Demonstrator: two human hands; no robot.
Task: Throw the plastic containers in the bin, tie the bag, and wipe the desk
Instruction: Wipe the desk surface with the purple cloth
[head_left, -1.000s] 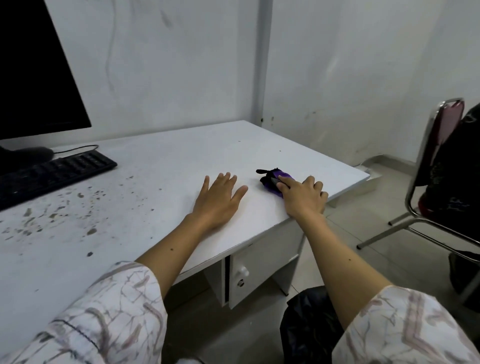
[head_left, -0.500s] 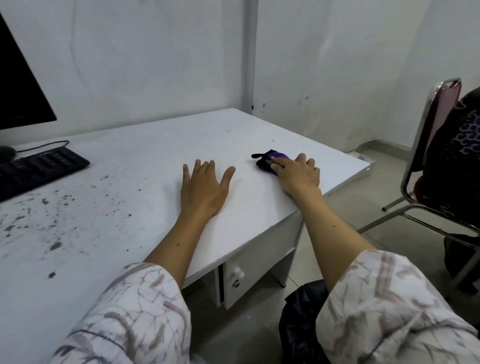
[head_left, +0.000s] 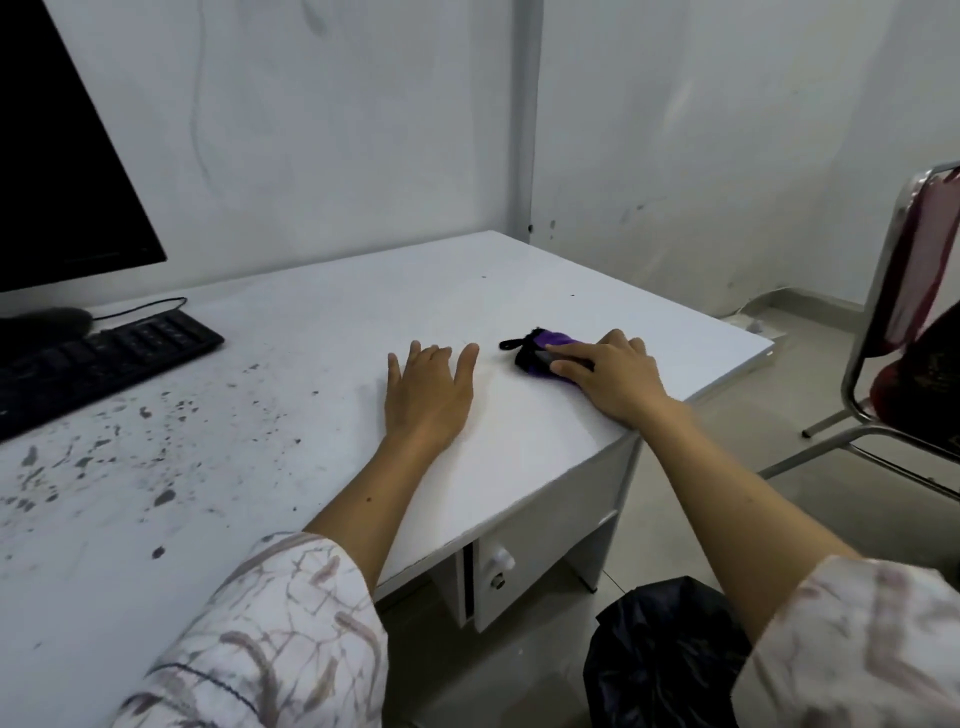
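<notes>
My right hand (head_left: 613, 379) presses flat on a purple and black cloth (head_left: 540, 349) near the right end of the white desk (head_left: 322, 332). Only the cloth's left part shows past my fingers. My left hand (head_left: 428, 395) lies palm down on the desk, fingers spread, a short way left of the cloth, holding nothing. Dark specks and smears (head_left: 104, 457) cover the desk's left part. A black bin bag (head_left: 660, 654) stands on the floor below my right forearm, partly hidden by my sleeve. No plastic containers are in view.
A black keyboard (head_left: 104, 358) and a dark monitor (head_left: 62, 156) stand at the desk's far left. A drawer with a white knob (head_left: 501, 561) sits under the desk. A metal-framed chair (head_left: 904, 332) with dark bags on it stands at the right.
My right hand has slid the cloth slightly left along the desk's right part. My left hand stays flat in about the same place. The view has shifted a little.
</notes>
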